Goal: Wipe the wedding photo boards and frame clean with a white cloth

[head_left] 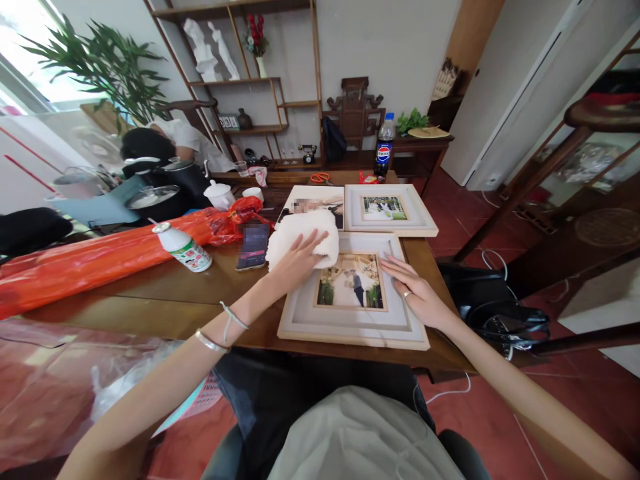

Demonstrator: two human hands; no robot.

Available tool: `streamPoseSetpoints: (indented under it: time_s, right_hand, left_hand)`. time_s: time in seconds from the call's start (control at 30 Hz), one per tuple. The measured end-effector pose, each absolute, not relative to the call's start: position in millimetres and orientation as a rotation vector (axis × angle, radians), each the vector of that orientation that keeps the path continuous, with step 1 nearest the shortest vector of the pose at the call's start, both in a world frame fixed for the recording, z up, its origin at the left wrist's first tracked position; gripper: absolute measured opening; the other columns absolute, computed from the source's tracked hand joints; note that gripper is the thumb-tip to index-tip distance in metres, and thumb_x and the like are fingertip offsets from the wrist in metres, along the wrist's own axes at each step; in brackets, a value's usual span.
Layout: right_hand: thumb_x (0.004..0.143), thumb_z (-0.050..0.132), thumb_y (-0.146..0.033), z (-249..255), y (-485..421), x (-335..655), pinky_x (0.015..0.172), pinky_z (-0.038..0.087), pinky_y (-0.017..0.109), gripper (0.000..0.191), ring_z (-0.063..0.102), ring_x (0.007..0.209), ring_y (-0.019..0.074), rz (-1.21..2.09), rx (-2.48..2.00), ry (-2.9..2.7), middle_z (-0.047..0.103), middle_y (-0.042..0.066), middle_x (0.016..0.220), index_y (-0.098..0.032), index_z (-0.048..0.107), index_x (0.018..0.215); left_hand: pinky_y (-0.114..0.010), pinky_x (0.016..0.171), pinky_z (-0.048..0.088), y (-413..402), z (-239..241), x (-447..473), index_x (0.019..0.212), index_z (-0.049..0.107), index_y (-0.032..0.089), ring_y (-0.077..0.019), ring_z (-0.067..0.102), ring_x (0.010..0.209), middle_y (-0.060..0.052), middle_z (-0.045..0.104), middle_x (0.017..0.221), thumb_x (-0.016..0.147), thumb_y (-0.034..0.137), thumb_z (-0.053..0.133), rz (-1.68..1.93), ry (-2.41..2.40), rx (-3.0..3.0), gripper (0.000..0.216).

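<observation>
My left hand point(297, 261) lies with fingers stretched out on a bunched white cloth point(295, 230). The cloth covers the upper left corner of a pale wooden picture frame point(350, 337) at the table's near edge. Inside that frame is a small photo point(350, 283) of a couple outdoors. On the frame's right side rests my right hand point(417, 293), fingers extended and holding nothing. Two more items lie behind: another framed photo point(390, 208) at the right, and a picture panel point(320, 200) at the left, partly hidden by the cloth.
Left of the frame are a phone point(253, 247), a white bottle point(183, 247) and a long red plastic-wrapped bundle point(115, 257). Orange scissors point(320, 177) and a cola bottle point(384, 147) are at the back. A person point(185, 140) leans at the far left. A black bag point(493, 310) sits at right.
</observation>
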State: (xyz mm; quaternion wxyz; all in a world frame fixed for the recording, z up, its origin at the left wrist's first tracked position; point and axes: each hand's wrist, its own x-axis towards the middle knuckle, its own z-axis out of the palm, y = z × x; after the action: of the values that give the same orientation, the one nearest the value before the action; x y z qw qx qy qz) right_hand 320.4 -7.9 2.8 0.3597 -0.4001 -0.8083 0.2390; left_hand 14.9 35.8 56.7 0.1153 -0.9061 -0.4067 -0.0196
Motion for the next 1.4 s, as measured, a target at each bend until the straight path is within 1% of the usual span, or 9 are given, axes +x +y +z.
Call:
streamPoseSetpoints:
  time_s: [0.2,0.37,0.67,0.77,0.87,1.0,1.1,1.27,1.4]
  right_hand:
    - [0.095,0.038,-0.020,5,-10,319,0.116,0.024,0.054,0.045,0.029,0.140,0.0210,0.591,-1.024,-2.082,0.047,-0.002,0.144,-0.033,0.049,0.136]
    - [0.095,0.038,-0.020,4,-10,321,0.115,0.025,0.054,0.045,0.030,0.140,0.0213,0.563,-1.015,-2.104,0.047,-0.002,0.143,-0.035,0.048,0.137]
    - [0.093,0.039,-0.019,4,-8,323,0.114,0.026,0.057,0.044,0.031,0.139,0.0238,0.556,-0.997,-2.112,0.049,0.000,0.142,-0.032,0.052,0.134]
    - [0.093,0.039,-0.018,5,-8,322,0.114,0.026,0.058,0.045,0.030,0.140,0.0241,0.567,-1.004,-2.109,0.048,-0.001,0.143,-0.032,0.051,0.134]
    - [0.093,0.039,-0.018,5,-9,322,0.114,0.026,0.058,0.045,0.031,0.139,0.0241,0.569,-1.001,-2.095,0.049,-0.001,0.142,-0.033,0.052,0.134]
    - [0.094,0.040,-0.019,5,-9,322,0.115,0.026,0.056,0.044,0.030,0.140,0.0229,0.577,-1.005,-2.107,0.047,-0.001,0.143,-0.033,0.051,0.134]
    - [0.094,0.039,-0.019,4,-8,322,0.115,0.025,0.054,0.044,0.030,0.140,0.0221,0.572,-1.004,-2.108,0.047,-0.001,0.144,-0.033,0.050,0.135]
    - [0.094,0.039,-0.019,3,-8,322,0.115,0.027,0.055,0.044,0.032,0.139,0.0219,0.562,-1.005,-2.101,0.048,-0.001,0.143,-0.033,0.050,0.135]
    - [0.094,0.039,-0.020,4,-8,323,0.114,0.027,0.057,0.044,0.033,0.139,0.0233,0.569,-0.999,-2.101,0.049,-0.001,0.142,-0.034,0.050,0.135]
  left_hand:
    - [-0.053,0.108,0.032,-56,64,32,0.110,0.068,0.023,-0.0339,0.031,0.138,-0.012,0.036,0.150,0.082,0.012,0.059,0.110,-1.009,-2.883,0.031]
    - [-0.053,0.111,0.027,-105,55,40,0.092,0.072,0.020,-0.0349,0.030,0.139,-0.011,0.029,0.154,0.085,0.022,0.061,-0.147,-0.869,-2.883,0.013]
    - [-0.059,0.112,0.020,7,54,19,0.105,0.067,0.013,-0.0323,0.015,0.144,-0.016,0.019,0.156,0.082,0.002,0.045,-0.178,-1.228,-2.600,0.034]
    - [-0.053,0.114,0.021,34,64,9,0.103,0.066,0.009,-0.0283,0.010,0.145,-0.017,0.014,0.156,0.076,-0.006,0.039,-0.271,-1.252,-2.537,0.040]
    - [-0.047,0.114,0.026,44,67,2,0.106,0.065,0.011,-0.0243,0.015,0.145,-0.012,0.017,0.157,0.071,-0.009,0.038,-0.276,-1.231,-2.594,0.049]
    - [-0.047,0.116,0.022,28,60,7,0.109,0.066,0.015,-0.0241,0.019,0.144,-0.008,0.028,0.154,0.074,-0.002,0.044,-0.146,-1.179,-2.747,0.046]
    - [-0.051,0.116,0.018,-11,55,21,0.108,0.068,0.017,-0.0283,0.019,0.144,-0.010,0.030,0.153,0.079,0.005,0.050,-0.065,-1.165,-2.799,0.036]
    - [-0.055,0.114,0.020,-97,54,44,0.100,0.071,0.021,-0.0332,0.016,0.143,-0.011,0.025,0.155,0.081,0.021,0.061,-0.119,-1.103,-2.952,0.021]
    - [-0.055,0.113,0.023,-107,55,50,0.100,0.070,0.019,-0.0335,0.018,0.143,-0.013,0.024,0.155,0.084,0.025,0.059,-0.145,-1.145,-2.917,0.020]
